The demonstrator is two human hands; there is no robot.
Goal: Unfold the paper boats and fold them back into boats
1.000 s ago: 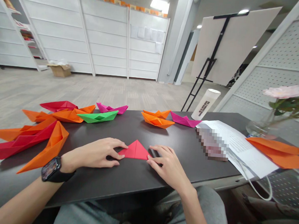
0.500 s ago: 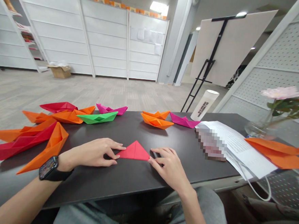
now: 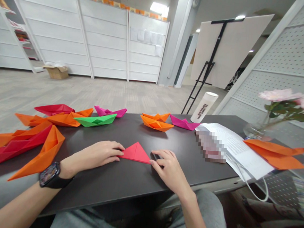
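Observation:
A red sheet of paper (image 3: 136, 152), folded into a flat triangle with a crease down its middle, lies on the dark desk in front of me. At its left corner, my left hand (image 3: 104, 154) has its fingers closed over the paper, covering that corner. On the opposite side, the thumb tip of my right hand (image 3: 167, 167) touches the right corner. The other right fingers are stretched out above the desk, apart from the thumb. A black watch (image 3: 50, 174) is on my left wrist.
Paper boats stand around: orange (image 3: 158, 123), green (image 3: 96, 120), magenta (image 3: 184, 122) and red (image 3: 16, 146). On the right are printed sheets (image 3: 239, 144), a white cable (image 3: 263, 198), an orange folded paper (image 3: 276, 154) and a flower vase (image 3: 256, 130). A white cylinder (image 3: 204, 107) stands at the far edge.
My left fingers have come closer together over the triangle's left corner. The triangle has turned slightly, its right corner nearer me. The whole view has shifted a little.

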